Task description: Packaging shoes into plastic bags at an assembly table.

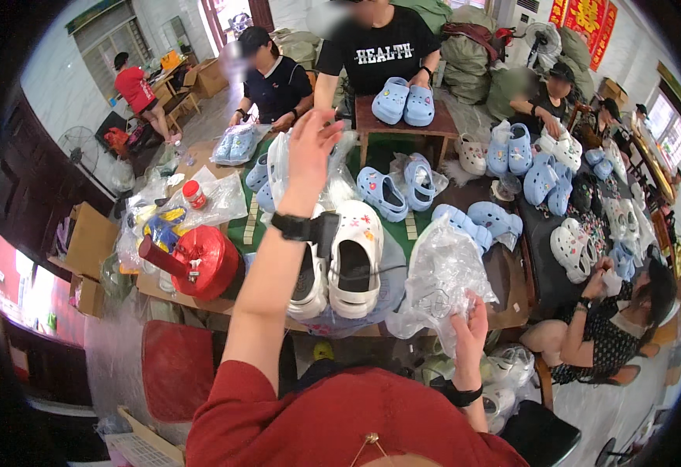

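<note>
The right hand [471, 323] pinches a crinkled clear bag [445, 272] beside white, charm-dotted clogs [358, 222] on the table [512, 288]. The left hand [312, 152] is raised, fingers loosely spread, though contact with the plastic sleeve [278, 165] behind is unclear.

A head-worn fisheye looks down on the worktable [515, 305], close above.

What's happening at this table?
The person's right hand holds a crumpled clear plastic bag. The left hand reaches out with fingers loosely open; I can't tell whether it touches the plastic around it. A pair of white clogs with charms sits between the forearms. Across the table, a co-worker's hand is at blue clogs on a small wooden stand.
</note>
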Action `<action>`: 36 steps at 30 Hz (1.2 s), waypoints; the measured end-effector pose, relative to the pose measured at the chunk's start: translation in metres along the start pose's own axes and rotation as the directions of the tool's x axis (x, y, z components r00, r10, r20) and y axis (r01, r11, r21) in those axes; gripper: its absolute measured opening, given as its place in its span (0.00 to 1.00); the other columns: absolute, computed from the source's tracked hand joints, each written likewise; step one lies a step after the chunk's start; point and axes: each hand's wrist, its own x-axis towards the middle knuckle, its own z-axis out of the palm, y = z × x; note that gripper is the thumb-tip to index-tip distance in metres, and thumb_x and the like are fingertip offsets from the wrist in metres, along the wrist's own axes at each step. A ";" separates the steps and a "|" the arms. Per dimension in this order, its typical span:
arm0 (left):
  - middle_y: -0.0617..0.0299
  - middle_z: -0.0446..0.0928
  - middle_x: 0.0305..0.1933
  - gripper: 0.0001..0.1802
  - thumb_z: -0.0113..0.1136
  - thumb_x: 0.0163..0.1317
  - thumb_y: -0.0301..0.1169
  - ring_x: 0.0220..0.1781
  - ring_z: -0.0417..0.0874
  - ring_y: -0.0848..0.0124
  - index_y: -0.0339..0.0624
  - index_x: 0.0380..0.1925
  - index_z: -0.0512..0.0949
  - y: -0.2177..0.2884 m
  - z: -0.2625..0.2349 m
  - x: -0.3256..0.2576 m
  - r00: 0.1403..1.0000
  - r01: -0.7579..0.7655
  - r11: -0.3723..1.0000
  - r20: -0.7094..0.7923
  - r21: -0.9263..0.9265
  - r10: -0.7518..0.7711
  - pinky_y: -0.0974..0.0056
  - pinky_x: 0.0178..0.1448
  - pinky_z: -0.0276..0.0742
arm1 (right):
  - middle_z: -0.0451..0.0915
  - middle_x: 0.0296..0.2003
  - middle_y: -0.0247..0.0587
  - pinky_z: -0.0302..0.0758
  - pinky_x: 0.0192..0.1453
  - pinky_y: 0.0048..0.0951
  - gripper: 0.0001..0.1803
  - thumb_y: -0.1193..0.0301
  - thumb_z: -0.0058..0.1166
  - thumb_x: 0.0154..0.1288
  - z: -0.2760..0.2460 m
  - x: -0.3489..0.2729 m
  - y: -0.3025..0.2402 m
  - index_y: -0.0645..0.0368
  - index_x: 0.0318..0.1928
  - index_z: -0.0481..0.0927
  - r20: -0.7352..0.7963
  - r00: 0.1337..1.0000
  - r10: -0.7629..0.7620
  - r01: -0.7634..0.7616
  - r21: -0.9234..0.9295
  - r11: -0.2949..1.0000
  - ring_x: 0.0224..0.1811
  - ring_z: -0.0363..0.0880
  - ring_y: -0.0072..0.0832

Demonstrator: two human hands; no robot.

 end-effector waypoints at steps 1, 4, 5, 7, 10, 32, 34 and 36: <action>0.52 0.79 0.50 0.15 0.54 0.71 0.33 0.47 0.82 0.62 0.35 0.52 0.72 -0.017 0.016 0.005 0.999 0.040 0.984 0.026 -0.171 -0.036 0.62 0.52 0.80 | 0.76 0.51 0.38 0.70 0.56 0.22 0.28 0.86 0.48 0.61 -0.003 -0.003 0.000 0.65 0.64 0.66 -0.062 0.998 -0.009 0.007 -0.022 1.000 0.50 0.74 0.22; 0.53 0.78 0.47 0.11 0.55 0.70 0.32 0.46 0.80 0.63 0.35 0.46 0.74 -0.011 0.059 0.000 0.939 0.340 0.790 0.144 -0.511 -0.311 0.63 0.51 0.81 | 0.74 0.53 0.39 0.70 0.56 0.22 0.29 0.86 0.48 0.60 -0.004 -0.013 0.005 0.65 0.64 0.65 -0.155 0.987 -0.040 0.033 -0.051 0.998 0.51 0.73 0.22; 0.52 0.78 0.48 0.09 0.56 0.69 0.31 0.47 0.80 0.63 0.35 0.43 0.74 -0.003 0.067 -0.004 0.889 0.458 0.701 0.275 -0.547 -0.366 0.63 0.50 0.82 | 0.73 0.54 0.40 0.70 0.57 0.23 0.30 0.86 0.48 0.61 -0.006 -0.015 0.005 0.66 0.65 0.64 -0.192 0.979 -0.072 0.060 -0.066 0.996 0.52 0.73 0.22; 0.52 0.78 0.48 0.11 0.56 0.70 0.33 0.45 0.80 0.64 0.36 0.45 0.75 0.019 0.074 -0.022 0.762 0.648 0.542 0.465 -0.536 -0.452 0.64 0.48 0.81 | 0.72 0.57 0.41 0.69 0.58 0.23 0.30 0.86 0.47 0.61 -0.009 -0.015 -0.004 0.66 0.66 0.64 -0.211 0.973 -0.093 0.075 -0.091 0.993 0.55 0.72 0.23; 0.54 0.79 0.46 0.15 0.59 0.69 0.37 0.40 0.79 0.66 0.37 0.48 0.76 0.070 0.050 -0.065 0.577 0.812 0.441 0.634 -0.382 -0.514 0.65 0.45 0.79 | 0.71 0.60 0.44 0.70 0.60 0.26 0.29 0.85 0.45 0.63 -0.015 -0.010 -0.023 0.66 0.66 0.64 -0.376 0.914 -0.154 0.142 -0.061 0.988 0.57 0.73 0.28; 0.56 0.74 0.61 0.37 0.67 0.54 0.20 0.61 0.75 0.68 0.32 0.65 0.65 0.110 -0.103 -0.318 0.932 0.362 0.790 -0.181 0.494 -0.314 0.62 0.65 0.69 | 0.67 0.62 0.36 0.63 0.67 0.29 0.36 0.79 0.60 0.61 0.138 0.002 -0.018 0.59 0.68 0.62 0.748 0.660 0.071 -0.088 -0.016 0.996 0.63 0.66 0.25; 0.55 0.77 0.57 0.31 0.61 0.55 0.17 0.58 0.77 0.68 0.32 0.62 0.67 0.120 -0.123 -0.313 0.957 0.264 0.786 -0.254 0.559 -0.141 0.63 0.63 0.71 | 0.67 0.62 0.39 0.61 0.69 0.30 0.41 0.82 0.63 0.57 0.132 0.005 -0.016 0.60 0.69 0.59 0.660 0.751 -0.011 0.018 -0.004 1.000 0.64 0.65 0.27; 0.59 0.80 0.47 0.28 0.59 0.56 0.16 0.46 0.79 0.74 0.33 0.60 0.69 0.132 -0.133 -0.304 0.958 0.239 0.799 -0.270 0.552 -0.100 0.69 0.52 0.74 | 0.67 0.62 0.40 0.61 0.70 0.31 0.41 0.83 0.63 0.56 0.126 0.009 -0.026 0.60 0.69 0.59 0.608 0.794 -0.022 0.024 0.005 1.000 0.65 0.65 0.27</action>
